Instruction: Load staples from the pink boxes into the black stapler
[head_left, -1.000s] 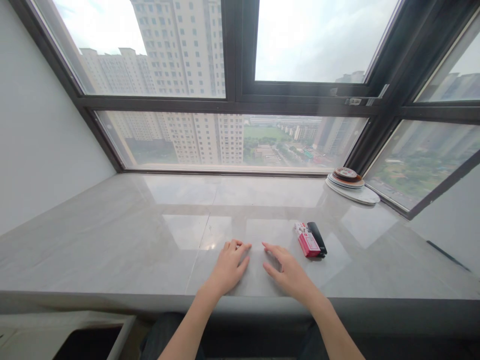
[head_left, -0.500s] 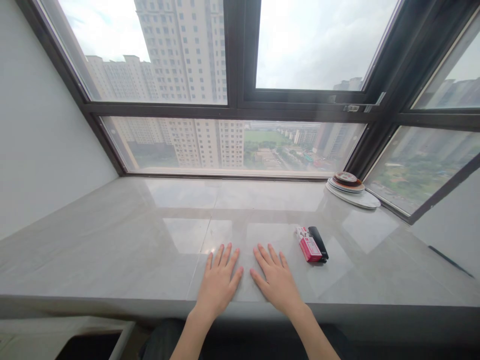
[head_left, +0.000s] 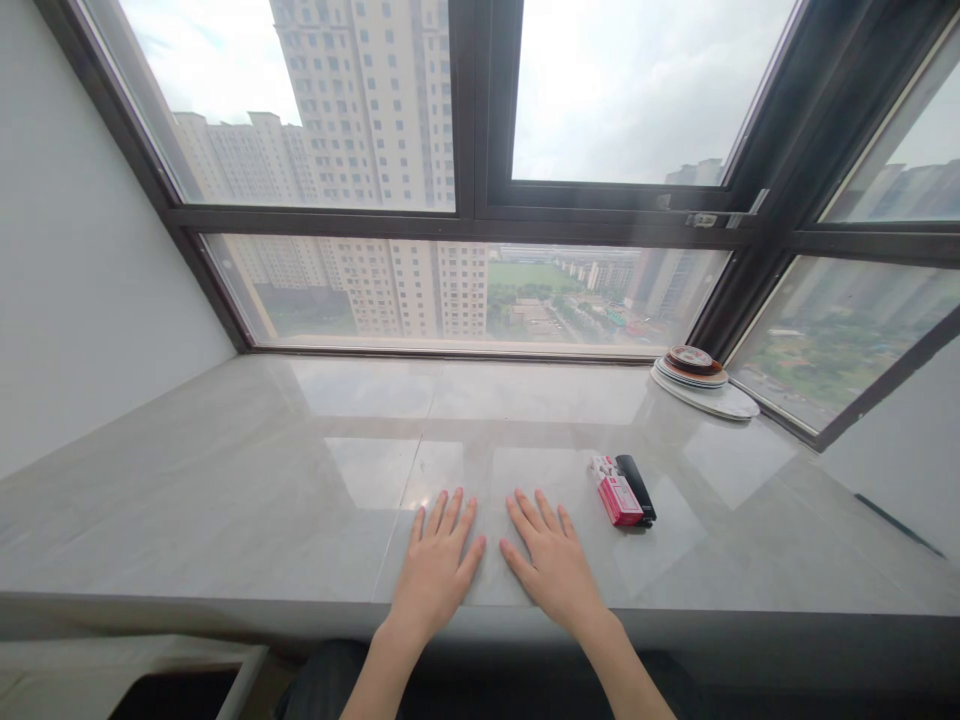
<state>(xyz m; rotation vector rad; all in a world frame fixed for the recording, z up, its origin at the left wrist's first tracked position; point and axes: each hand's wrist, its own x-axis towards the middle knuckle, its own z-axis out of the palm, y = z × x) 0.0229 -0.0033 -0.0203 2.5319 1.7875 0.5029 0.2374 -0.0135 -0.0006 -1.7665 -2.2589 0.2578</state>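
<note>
A person's left hand [head_left: 436, 565] and right hand [head_left: 553, 570] lie palms down, side by side and well apart from each other, near the front edge of a glossy pale bench [head_left: 225, 490] beneath high-rise windows [head_left: 337, 290]. The fingers of both are spread apart, thumbs angled inward, and neither hand holds anything. Just beyond the right hand, to its right, a small pink-and-white box [head_left: 618, 492] rests on the bench beside a black stapler-like object [head_left: 637, 490]. Stacked plates [head_left: 703, 385] sit in the far right corner, by the window frame.
</note>
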